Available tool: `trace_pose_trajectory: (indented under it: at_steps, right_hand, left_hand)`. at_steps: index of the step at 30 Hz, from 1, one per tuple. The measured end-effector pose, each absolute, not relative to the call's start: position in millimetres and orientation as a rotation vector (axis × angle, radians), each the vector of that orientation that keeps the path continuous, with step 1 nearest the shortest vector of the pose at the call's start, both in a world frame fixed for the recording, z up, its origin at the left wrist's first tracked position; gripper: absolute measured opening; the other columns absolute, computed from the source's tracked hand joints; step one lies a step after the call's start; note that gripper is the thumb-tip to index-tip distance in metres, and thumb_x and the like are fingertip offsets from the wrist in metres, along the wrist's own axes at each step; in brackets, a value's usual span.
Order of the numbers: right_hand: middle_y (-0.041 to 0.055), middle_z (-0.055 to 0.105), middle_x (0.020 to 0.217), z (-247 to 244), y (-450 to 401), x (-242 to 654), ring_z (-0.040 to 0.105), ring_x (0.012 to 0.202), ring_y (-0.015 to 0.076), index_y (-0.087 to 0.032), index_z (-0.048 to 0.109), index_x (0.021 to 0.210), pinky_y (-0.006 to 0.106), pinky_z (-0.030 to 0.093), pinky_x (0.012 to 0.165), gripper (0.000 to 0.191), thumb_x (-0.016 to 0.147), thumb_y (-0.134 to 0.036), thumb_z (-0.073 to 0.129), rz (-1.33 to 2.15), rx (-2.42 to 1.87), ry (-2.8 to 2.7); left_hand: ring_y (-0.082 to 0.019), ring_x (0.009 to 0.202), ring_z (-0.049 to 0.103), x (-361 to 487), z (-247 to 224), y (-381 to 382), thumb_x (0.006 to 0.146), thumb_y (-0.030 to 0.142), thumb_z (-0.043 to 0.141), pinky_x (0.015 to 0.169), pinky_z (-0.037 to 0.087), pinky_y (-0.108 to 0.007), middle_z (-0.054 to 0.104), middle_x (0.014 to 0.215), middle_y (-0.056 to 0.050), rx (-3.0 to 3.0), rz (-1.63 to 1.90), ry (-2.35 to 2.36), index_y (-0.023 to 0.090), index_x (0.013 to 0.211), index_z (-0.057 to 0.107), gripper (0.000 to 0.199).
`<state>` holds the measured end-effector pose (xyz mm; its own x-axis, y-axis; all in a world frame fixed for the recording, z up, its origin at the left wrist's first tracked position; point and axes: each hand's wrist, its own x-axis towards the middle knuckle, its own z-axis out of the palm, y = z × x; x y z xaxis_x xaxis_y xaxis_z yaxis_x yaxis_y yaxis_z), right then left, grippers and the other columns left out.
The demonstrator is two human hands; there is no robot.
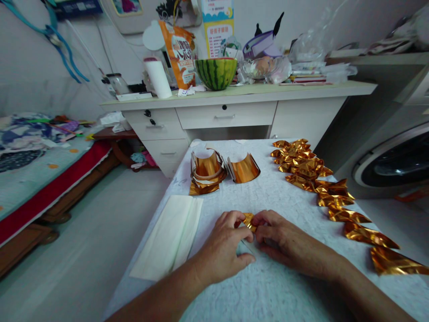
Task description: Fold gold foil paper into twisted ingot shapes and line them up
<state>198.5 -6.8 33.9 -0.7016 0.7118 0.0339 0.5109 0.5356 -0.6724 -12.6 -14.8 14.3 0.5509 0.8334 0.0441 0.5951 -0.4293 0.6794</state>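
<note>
A small piece of gold foil is pinched between my two hands near the middle of the cloth-covered table. My left hand grips its left side with thumb and fingers. On its right side the fingers of my right hand are closed. Curled gold sheets lie beyond my hands, with another curved gold sheet beside them. Several folded gold foil pieces run in a row along the table's right side. To the left of my left hand lies a stack of pale paper.
A white desk stands behind the table, holding a watermelon-patterned bowl, an orange pouch and a white roll. A washing machine is at the right, a bed at the left.
</note>
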Motion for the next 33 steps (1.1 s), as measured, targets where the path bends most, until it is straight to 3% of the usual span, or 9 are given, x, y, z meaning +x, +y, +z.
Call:
trace_pose_trajectory:
  at_steps: [10, 18, 23, 30, 33]
  right_hand:
    - [0.0075, 0.057, 0.112, 33.9, -9.8, 196.6, 0.053, 0.105, 0.0218, -0.021, 0.065, 0.097, 0.037, 0.045, 0.091, 0.028, 0.076, -0.004, 0.06, 0.928, -1.01, -2.484]
    - [0.007, 0.059, 0.108, 30.1, -7.7, 196.3, 0.054, 0.101, 0.022, -0.023, 0.069, 0.099, 0.037, 0.046, 0.088, 0.021, 0.085, -0.013, 0.058, 0.855, -1.007, -2.51]
    - [0.0068, 0.059, 0.107, 34.1, -7.4, 192.6, 0.056, 0.1, 0.0216, -0.022, 0.07, 0.094, 0.036, 0.046, 0.087, 0.018, 0.088, -0.015, 0.054, 0.887, -1.05, -2.5]
    - [0.0056, 0.055, 0.106, 36.9, -11.2, 200.2, 0.057, 0.091, 0.0163, -0.02, 0.057, 0.1, 0.031, 0.048, 0.081, 0.02, 0.085, -0.007, 0.051, 0.976, -1.144, -2.338]
    - [0.0044, 0.054, 0.104, 34.0, -12.9, 204.6, 0.057, 0.089, 0.0153, -0.02, 0.054, 0.093, 0.03, 0.048, 0.08, 0.02, 0.085, -0.004, 0.046, 0.959, -1.163, -2.291]
  left_hand:
    - [-0.025, 0.116, 0.048, -8.1, 11.9, -14.5, 0.072, 0.015, 0.076, 0.102, 0.04, -0.043, 0.051, 0.117, -0.004, 2.168, 0.547, 1.195, 0.023, 0.082, 0.065, 0.017]
    - [-0.027, 0.118, 0.046, -9.3, 14.2, -15.1, 0.063, 0.022, 0.083, 0.103, 0.039, -0.044, 0.05, 0.12, -0.005, 2.139, 0.511, 1.184, 0.023, 0.088, 0.066, 0.03]
    - [-0.025, 0.118, 0.047, -6.3, 11.4, -15.9, 0.069, 0.014, 0.077, 0.103, 0.038, -0.042, 0.051, 0.117, -0.004, 2.087, 0.561, 1.209, 0.023, 0.079, 0.067, 0.016]
    - [-0.024, 0.115, 0.048, -4.3, 12.3, -17.1, 0.076, 0.012, 0.068, 0.101, 0.039, -0.043, 0.053, 0.113, -0.004, 2.068, 0.595, 1.216, 0.022, 0.075, 0.066, 0.01]
    - [-0.024, 0.114, 0.049, -3.8, 11.9, -18.1, 0.077, 0.012, 0.067, 0.099, 0.04, -0.044, 0.053, 0.112, -0.004, 2.072, 0.598, 1.235, 0.021, 0.075, 0.065, 0.009]
